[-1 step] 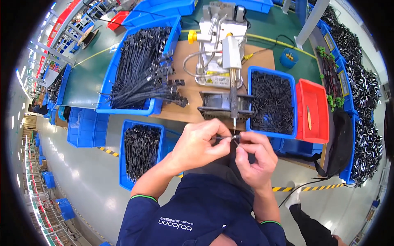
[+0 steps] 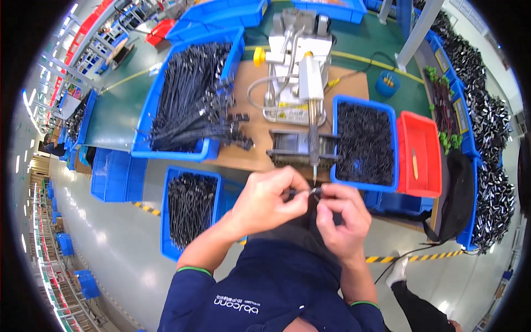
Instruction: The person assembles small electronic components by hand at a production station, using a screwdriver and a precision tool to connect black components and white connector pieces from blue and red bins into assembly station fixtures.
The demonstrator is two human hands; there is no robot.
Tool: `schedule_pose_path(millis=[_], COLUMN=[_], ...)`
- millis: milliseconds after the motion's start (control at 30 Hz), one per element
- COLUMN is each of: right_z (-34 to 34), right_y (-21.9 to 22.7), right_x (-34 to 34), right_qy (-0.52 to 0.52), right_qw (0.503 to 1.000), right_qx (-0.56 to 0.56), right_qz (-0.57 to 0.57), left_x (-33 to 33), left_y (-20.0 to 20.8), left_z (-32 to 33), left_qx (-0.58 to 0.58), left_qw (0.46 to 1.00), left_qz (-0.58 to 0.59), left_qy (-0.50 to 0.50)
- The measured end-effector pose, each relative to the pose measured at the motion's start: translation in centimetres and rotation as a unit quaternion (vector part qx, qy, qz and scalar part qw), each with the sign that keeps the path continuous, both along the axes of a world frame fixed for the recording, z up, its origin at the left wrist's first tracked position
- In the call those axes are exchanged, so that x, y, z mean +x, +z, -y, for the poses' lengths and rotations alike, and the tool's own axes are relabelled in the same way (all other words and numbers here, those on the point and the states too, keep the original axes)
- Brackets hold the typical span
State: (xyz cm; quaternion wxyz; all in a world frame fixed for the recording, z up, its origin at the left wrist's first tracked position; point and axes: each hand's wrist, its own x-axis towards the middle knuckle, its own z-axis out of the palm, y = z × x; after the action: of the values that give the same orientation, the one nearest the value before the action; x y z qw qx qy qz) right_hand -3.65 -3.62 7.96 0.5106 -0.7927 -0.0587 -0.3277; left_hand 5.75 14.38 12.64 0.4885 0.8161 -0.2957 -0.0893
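While both hands meet just under the press's needle tip [image 2: 314,180], the left hand [image 2: 265,202] and right hand [image 2: 343,218] pinch one small black part [image 2: 310,191] between fingertips, exactly as a moment ago: nothing released yet

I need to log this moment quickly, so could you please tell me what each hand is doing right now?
Left hand: closed, pinching a thin black part.
Right hand: closed, fingertips pinching the same part's other end.

bright overhead light | floor [image 2: 110,249] glare | fisheye-bent edges, black corners | hands perhaps slightly blurred
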Motion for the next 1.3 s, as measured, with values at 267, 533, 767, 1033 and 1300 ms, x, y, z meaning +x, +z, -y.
schedule_pose_path(millis=[267,533,767,1033,1300], right_z=[-0.4,0.3,0.2,1.7,3.4], right_y=[-5.4,-6.9,-8.3,-19.2,-24.7], right_x=[-3.3,-4.3,-2.7,-1.0,-0.1], right_qy=[-0.008,0.062,0.065,-0.026,-0.069], right_qw=[0.964,0.943,0.955,0.946,0.913], right_qx=[0.213,0.252,0.124,-0.142,-0.270], right_qz=[-0.161,-0.209,-0.260,-0.289,-0.297], left_x=[-1.9,-2.2,-1.8,-0.8,1.2], left_y=[-4.3,-5.0,-8.5,-16.2,-18.1], left_z=[-1.8,-1.2,-3.8,-18.8,-29.0], left_qx=[0.020,0.034,0.144,0.299,0.316], left_qw=[0.994,0.983,0.988,0.928,0.885], left_qz=[-0.103,-0.165,0.032,0.082,0.095], left_qy=[-0.011,-0.067,-0.055,0.208,0.328])
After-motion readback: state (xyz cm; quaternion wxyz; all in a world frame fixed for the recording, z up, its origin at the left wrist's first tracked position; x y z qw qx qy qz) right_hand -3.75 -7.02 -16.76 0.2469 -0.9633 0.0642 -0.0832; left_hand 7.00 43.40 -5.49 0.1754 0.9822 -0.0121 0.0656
